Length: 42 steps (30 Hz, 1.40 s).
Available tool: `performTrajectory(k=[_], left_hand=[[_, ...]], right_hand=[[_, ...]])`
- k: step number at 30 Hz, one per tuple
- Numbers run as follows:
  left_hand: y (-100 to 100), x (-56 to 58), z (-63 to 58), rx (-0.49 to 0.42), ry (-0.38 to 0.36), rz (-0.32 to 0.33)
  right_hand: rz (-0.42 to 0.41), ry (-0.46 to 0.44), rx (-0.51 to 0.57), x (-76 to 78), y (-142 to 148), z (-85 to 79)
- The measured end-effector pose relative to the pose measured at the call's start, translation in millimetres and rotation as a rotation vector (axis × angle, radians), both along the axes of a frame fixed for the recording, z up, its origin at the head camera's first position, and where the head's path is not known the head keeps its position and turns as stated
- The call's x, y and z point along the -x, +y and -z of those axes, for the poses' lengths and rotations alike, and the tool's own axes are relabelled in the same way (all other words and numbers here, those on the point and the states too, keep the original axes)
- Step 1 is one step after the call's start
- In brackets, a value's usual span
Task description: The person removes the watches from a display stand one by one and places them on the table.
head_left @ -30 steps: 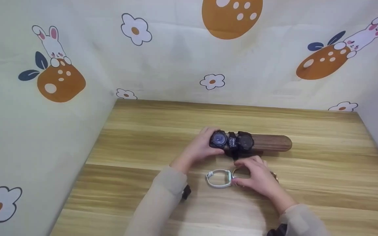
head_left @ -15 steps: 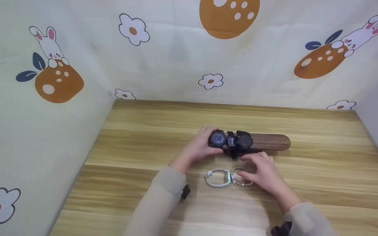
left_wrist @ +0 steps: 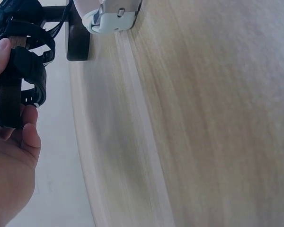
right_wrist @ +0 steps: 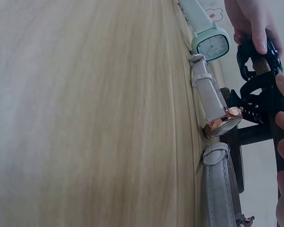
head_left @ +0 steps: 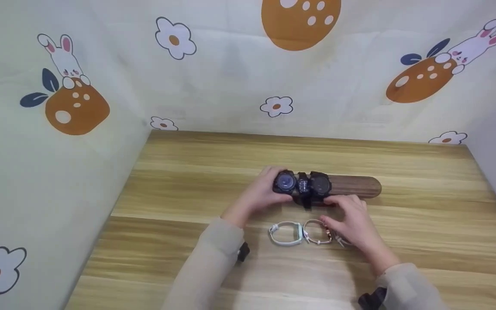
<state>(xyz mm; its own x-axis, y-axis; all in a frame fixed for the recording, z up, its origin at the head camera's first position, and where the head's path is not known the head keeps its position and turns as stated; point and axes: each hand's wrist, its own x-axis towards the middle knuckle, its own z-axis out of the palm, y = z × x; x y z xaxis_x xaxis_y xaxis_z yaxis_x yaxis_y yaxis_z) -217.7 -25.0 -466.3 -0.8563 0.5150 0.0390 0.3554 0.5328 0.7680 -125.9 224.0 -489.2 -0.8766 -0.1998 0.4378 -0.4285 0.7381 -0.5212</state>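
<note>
Inspecting, we note left hand (head_left: 260, 192) gripping left black watch (head_left: 285, 182); right hand (head_left: 352, 218), half-spread and empty, beside right black watch (head_left: 320, 184).

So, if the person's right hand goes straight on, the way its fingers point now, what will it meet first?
In the head view, the right hand would probably meet the rightmost black round-faced watch on the brown wooden bar; depth is unclear, they may touch.
</note>
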Motion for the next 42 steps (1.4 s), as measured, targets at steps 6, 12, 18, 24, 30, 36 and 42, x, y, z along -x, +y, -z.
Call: performTrajectory(k=[6,12,18,24,30,36,42], left_hand=[[0.1,0.2,-0.2,-0.016,0.007,0.008],[-0.7,-0.1,0.5,-0.017,-0.003,0.005],[0.1,-0.1,0.6,-0.007,-0.008,0.002],[-0.5,-1.2,-1.9,0.022,-0.021,-0.001],[-0.6,-0.3,-3.0,0.024,-0.018,-0.001],[-0.6,-0.1,-2.0,0.028,-0.012,0.002],[-0.9,-0.8,-2.4,0.027,-0.009,0.004]], right_hand=[[0.012,0.006,0.002,1.1,2.6,-1.8],[0.009,0.03,0.012,3.3,4.3,-3.7],[0.031,0.041,0.02,6.4,8.1,-6.1],[0.059,0.04,0.018,9.0,11.6,-11.3],[0.09,-0.043,0.018,13.3,13.9,-20.1],[0.087,-0.077,0.022,16.2,20.1,-23.7],[0.08,-0.083,0.029,18.7,25.1,-27.6]])
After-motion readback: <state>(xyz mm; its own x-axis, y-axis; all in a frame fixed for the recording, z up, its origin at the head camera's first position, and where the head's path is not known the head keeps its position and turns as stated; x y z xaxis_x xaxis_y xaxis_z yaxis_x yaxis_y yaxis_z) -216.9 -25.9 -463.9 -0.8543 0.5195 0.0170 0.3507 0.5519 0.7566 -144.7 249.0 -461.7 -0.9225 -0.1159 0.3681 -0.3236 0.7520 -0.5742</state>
